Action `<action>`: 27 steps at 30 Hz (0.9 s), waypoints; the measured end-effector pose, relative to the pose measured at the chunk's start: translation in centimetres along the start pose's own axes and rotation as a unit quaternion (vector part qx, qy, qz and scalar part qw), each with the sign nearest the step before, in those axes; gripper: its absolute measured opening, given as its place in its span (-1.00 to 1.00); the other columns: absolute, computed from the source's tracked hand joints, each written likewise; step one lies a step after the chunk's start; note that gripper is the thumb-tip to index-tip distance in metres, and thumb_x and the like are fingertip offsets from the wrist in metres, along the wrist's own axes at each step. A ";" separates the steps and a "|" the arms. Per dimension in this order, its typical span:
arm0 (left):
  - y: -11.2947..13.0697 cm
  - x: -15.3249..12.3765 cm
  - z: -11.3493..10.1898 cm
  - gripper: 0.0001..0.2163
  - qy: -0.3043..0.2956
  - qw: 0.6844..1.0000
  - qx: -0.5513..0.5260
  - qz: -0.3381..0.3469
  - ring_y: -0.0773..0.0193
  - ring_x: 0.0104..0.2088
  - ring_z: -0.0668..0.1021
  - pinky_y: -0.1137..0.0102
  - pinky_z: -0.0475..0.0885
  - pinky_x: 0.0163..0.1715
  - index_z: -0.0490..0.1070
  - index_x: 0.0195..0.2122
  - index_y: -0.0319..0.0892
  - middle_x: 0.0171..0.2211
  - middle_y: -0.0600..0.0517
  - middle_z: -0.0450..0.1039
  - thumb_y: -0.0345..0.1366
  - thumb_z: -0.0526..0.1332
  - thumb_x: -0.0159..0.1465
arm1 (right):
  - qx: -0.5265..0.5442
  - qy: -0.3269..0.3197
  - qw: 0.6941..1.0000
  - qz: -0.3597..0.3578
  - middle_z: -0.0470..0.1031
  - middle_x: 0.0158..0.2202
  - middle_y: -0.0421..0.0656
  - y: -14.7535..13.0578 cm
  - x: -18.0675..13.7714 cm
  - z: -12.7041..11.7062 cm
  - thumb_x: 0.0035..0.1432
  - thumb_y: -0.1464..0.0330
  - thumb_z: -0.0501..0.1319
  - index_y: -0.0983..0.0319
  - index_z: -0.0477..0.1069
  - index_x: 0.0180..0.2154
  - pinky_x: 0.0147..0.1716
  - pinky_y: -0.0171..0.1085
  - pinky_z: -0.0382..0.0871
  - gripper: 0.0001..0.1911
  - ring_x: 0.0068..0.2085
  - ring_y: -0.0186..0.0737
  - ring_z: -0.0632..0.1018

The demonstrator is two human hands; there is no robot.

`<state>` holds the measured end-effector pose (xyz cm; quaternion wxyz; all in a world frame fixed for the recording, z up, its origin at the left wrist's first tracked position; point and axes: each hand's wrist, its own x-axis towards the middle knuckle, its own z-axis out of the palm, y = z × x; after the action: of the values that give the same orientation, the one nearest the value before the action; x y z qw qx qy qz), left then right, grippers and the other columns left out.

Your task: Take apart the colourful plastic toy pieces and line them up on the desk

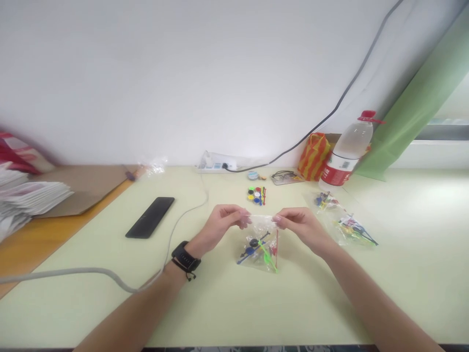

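Note:
Between my hands hangs a clear plastic bag [258, 247] with small colourful plastic pieces inside: thin arrow-like sticks and round discs in blue, black, green and red. My left hand [227, 221] pinches the left end of its top edge. At the right end of that edge, my right hand [298, 224] pinches it too. The top edge is stretched straight between my fingertips. Just beyond the bag, a neat set of coloured discs and sticks [257, 195] lies on the table. To the right of my right hand lie more clear bags of similar pieces [351, 229].
A black phone [150, 218] lies left, with a grey cable [110, 278] crossing near my left forearm. At the back are a power strip [217, 162], eyeglasses [286, 177], a striped bag [314, 156] and a large water bottle [346, 154]. Paper stacks [34, 198] sit on cardboard far left.

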<state>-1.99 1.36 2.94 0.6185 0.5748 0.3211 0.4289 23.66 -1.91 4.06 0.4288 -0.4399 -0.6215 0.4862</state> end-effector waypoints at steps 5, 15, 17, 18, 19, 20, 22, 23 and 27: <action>-0.1 0.3 -0.4 -0.83 -0.027 0.998 -0.054 0.005 0.21 -0.34 0.57 0.33 0.45 -0.25 0.66 -0.23 -0.30 -0.36 -0.10 0.59 -0.34 0.33 0.22 | -0.008 -0.003 1.000 -0.002 0.45 -0.47 -0.19 0.0 0.0 -0.2 0.23 0.08 0.33 0.20 0.53 -0.46 -0.31 -0.24 0.31 -0.64 -0.37 -0.25 0.41; -0.7 0.4 -0.2 -0.81 0.029 0.997 0.072 0.032 0.32 -0.37 0.55 0.41 0.45 -0.29 0.65 -0.25 -0.23 -0.38 -0.03 0.60 -0.23 0.47 0.20 | 0.002 -0.031 0.999 0.014 0.54 -0.37 -0.16 0.3 0.0 0.3 0.24 0.09 0.33 0.19 0.56 -0.34 -0.23 -0.22 0.34 -0.70 -0.30 -0.21 0.47; -0.8 0.4 -0.5 -0.81 0.038 0.997 0.068 0.025 0.33 -0.38 0.55 0.43 0.45 -0.31 0.64 -0.30 -0.23 -0.40 -0.03 0.61 -0.22 0.49 0.18 | 0.010 -0.038 0.999 0.017 0.56 -0.35 -0.15 0.3 0.0 0.3 0.23 0.10 0.34 0.20 0.56 -0.34 -0.21 -0.20 0.34 -0.70 -0.28 -0.20 0.48; -0.7 0.4 -0.6 -0.81 0.039 0.997 0.063 0.024 0.33 -0.39 0.55 0.44 0.45 -0.31 0.63 -0.33 -0.23 -0.41 -0.02 0.60 -0.22 0.50 0.16 | 0.013 -0.040 0.999 0.019 0.56 -0.36 -0.15 0.3 0.0 0.3 0.23 0.10 0.34 0.20 0.56 -0.34 -0.21 -0.20 0.35 -0.70 -0.28 -0.20 0.48; -0.7 0.4 -0.7 -0.82 0.033 0.997 0.058 0.023 0.34 -0.39 0.55 0.44 0.45 -0.31 0.62 -0.35 -0.23 -0.42 -0.01 0.60 -0.23 0.51 0.15 | 0.016 -0.042 0.999 0.020 0.55 -0.36 -0.15 0.3 0.0 0.2 0.23 0.10 0.35 0.20 0.56 -0.35 -0.20 -0.20 0.35 -0.70 -0.28 -0.20 0.48; -0.6 0.4 -0.8 -0.82 0.023 0.998 0.053 0.023 0.34 -0.39 0.55 0.44 0.45 -0.30 0.61 -0.37 -0.23 -0.42 -0.01 0.59 -0.24 0.51 0.15 | 0.019 -0.045 0.999 0.021 0.55 -0.37 -0.15 0.3 0.0 0.1 0.23 0.10 0.35 0.20 0.56 -0.35 -0.21 -0.20 0.35 -0.70 -0.29 -0.20 0.48; -0.4 0.5 -0.9 -0.83 -0.003 0.998 0.051 0.021 0.33 -0.37 0.56 0.42 0.46 -0.27 0.62 -0.34 -0.23 -0.42 -0.01 0.59 -0.24 0.49 0.18 | 0.023 -0.050 0.998 0.022 0.54 -0.38 -0.16 0.4 0.1 0.0 0.22 0.10 0.35 0.20 0.57 -0.35 -0.21 -0.20 0.35 -0.70 -0.30 -0.20 0.47; -0.3 0.5 -1.0 -0.83 -0.012 0.998 0.054 0.019 0.32 -0.36 0.56 0.41 0.47 -0.26 0.63 -0.30 -0.23 -0.41 -0.02 0.59 -0.23 0.48 0.20 | 0.025 -0.051 0.998 0.022 0.54 -0.38 -0.15 0.4 0.1 0.0 0.22 0.10 0.35 0.20 0.57 -0.33 -0.22 -0.20 0.36 -0.71 -0.30 -0.20 0.48; -0.3 0.6 -1.0 -0.78 0.008 0.996 0.084 0.014 0.30 -0.35 0.55 0.40 0.48 -0.26 0.67 -0.19 -0.22 -0.34 -0.05 0.61 -0.20 0.46 0.21 | 0.024 -0.044 0.999 0.015 0.56 -0.34 -0.14 0.4 0.1 0.0 0.23 0.12 0.34 0.21 0.60 -0.20 -0.20 -0.19 0.40 -0.71 -0.28 -0.19 0.50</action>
<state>-2.57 2.34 2.54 0.5599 0.6255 0.3527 0.4134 23.69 -1.74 3.68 0.4042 -0.4172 -0.6214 0.5258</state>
